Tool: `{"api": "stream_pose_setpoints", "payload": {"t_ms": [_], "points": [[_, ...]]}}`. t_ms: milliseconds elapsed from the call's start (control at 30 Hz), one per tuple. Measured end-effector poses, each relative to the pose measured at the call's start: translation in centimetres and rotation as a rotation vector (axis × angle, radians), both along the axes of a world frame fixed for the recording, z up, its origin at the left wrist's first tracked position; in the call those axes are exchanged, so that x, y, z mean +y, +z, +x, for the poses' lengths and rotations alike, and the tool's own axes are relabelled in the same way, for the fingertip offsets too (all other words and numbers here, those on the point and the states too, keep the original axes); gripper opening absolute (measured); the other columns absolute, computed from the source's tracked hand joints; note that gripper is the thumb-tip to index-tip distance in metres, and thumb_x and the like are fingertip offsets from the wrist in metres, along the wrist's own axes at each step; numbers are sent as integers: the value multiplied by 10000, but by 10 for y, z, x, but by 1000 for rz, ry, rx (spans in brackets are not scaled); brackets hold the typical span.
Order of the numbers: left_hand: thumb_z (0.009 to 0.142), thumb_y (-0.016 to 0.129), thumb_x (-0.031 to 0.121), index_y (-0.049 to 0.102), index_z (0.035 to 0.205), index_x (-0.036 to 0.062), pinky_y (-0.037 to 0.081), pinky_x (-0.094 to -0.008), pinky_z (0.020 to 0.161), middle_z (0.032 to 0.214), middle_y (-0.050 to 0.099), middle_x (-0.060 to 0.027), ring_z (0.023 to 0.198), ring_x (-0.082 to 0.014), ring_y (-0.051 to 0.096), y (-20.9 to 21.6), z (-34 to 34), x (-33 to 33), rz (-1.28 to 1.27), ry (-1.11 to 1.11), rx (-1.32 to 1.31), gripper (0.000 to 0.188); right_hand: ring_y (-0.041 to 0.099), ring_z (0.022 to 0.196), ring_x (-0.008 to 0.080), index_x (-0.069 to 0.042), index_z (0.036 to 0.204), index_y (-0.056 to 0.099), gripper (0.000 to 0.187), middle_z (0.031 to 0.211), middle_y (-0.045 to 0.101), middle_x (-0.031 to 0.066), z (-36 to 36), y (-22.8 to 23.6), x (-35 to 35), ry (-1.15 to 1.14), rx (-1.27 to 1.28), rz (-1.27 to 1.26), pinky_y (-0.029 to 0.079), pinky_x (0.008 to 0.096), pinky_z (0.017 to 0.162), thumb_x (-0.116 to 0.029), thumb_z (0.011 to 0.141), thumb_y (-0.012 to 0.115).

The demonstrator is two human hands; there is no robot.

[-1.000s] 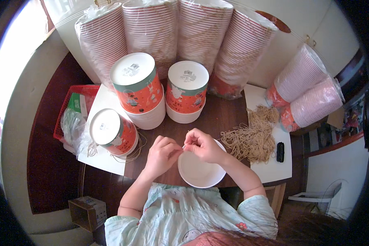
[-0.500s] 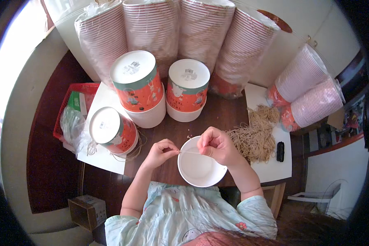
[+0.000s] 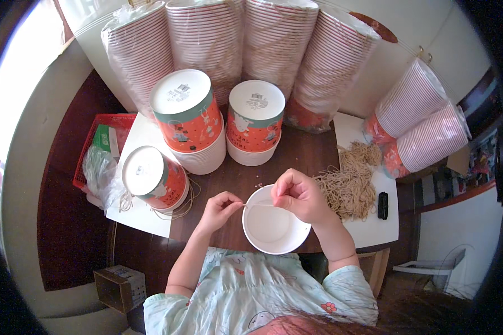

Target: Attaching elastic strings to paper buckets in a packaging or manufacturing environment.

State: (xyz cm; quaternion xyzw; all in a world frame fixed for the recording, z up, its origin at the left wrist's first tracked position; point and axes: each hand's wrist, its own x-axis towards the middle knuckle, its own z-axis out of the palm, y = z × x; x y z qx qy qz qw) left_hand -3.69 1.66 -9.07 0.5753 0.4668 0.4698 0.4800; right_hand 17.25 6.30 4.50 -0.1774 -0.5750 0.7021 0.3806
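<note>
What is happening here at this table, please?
A person sits at a dark wooden table and stretches a thin string between both hands over a white paper bowl. The left hand pinches one end and the right hand pinches the other. A pile of tan strings lies to the right. Upturned stacks of orange printed bowls stand behind.

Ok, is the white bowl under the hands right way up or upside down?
Right way up: the white bowl shows its open mouth and bare white inside; nothing visible in it.
</note>
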Motion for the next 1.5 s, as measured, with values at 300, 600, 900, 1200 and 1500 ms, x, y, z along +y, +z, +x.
{"api": "stream_pose_setpoints", "payload": {"t_ms": [300,600,900,1200,1500], "points": [[833,590,67,581,836,13,412,-183,609,767,576,16,695,-46,498,-9,5,-6,-217,33,-230,55,514,726,76,-62,819,449,172,776,543,20,14,5,-8,10,9,-88,430,215,682,-34,803,617],[853,562,81,570,831,30,422,-190,596,753,570,17,677,-54,507,-6,4,-7,-271,81,-335,56,499,707,37,-66,887,501,224,771,528,-26,33,16,-10,-54,-99,-39,426,189,634,-98,764,687],[889,509,100,513,873,28,452,-202,591,779,583,-10,664,-65,534,-15,8,-5,-265,88,-357,74,480,705,30,-58,883,518,132,780,519,-32,33,2,-6,-75,-212,68,410,182,627,-89,815,627],[892,497,93,506,864,25,449,-203,580,749,565,-15,641,-68,524,-9,17,-7,-267,59,-357,73,486,713,46,-68,913,484,168,793,508,-15,38,4,-10,-150,42,-30,404,185,648,-32,800,602],[890,508,108,517,864,34,415,-185,558,729,554,10,623,-51,496,-7,12,-5,-291,147,-314,79,457,497,73,-27,800,561,48,693,570,62,60,18,-11,-113,54,108,358,190,442,-37,783,605]]}}
